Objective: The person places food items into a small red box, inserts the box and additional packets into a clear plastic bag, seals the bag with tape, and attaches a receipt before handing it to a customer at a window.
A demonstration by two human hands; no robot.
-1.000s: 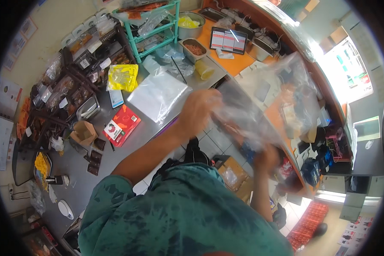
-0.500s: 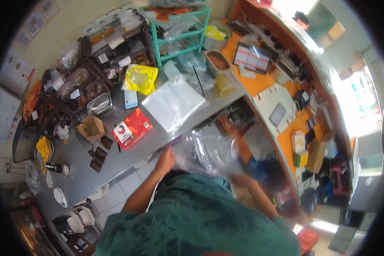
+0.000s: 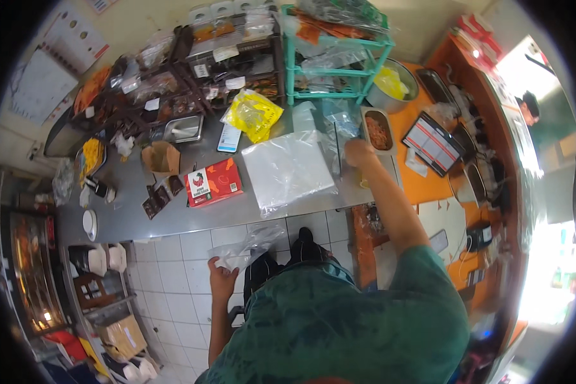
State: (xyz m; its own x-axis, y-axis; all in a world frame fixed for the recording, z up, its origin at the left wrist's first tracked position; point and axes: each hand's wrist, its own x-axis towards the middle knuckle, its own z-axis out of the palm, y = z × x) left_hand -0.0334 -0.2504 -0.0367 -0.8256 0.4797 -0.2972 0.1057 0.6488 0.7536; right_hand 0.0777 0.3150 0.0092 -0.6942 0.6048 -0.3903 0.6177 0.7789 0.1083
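My left hand (image 3: 224, 276) pinches the edge of a clear plastic bag (image 3: 253, 245), which hangs over the tiled floor in front of the counter. My right hand (image 3: 361, 153) reaches over the counter's right end, its fingers curled downward; what they hold, if anything, is hidden. Just beyond it stands a metal pan (image 3: 379, 130) of reddish-brown food. A thin black stick (image 3: 337, 144) and some bluish clear plastic (image 3: 340, 119) lie to its left. A stack of clear plastic sheets or bags (image 3: 287, 168) lies flat between the two hands, farther back.
On the steel counter (image 3: 128, 214) sit a red box (image 3: 214, 184), a yellow bag (image 3: 255, 115), a phone (image 3: 229, 137) and an open cardboard box (image 3: 160, 159). A green rack (image 3: 339, 95) stands behind. Right, an orange counter holds a tablet (image 3: 432, 143) and a large pot (image 3: 393, 89).
My hands have moved apart: the left holds the bag lower and to the left, while the right has let go of it and stretched forward to the metal pan. The view has shifted.
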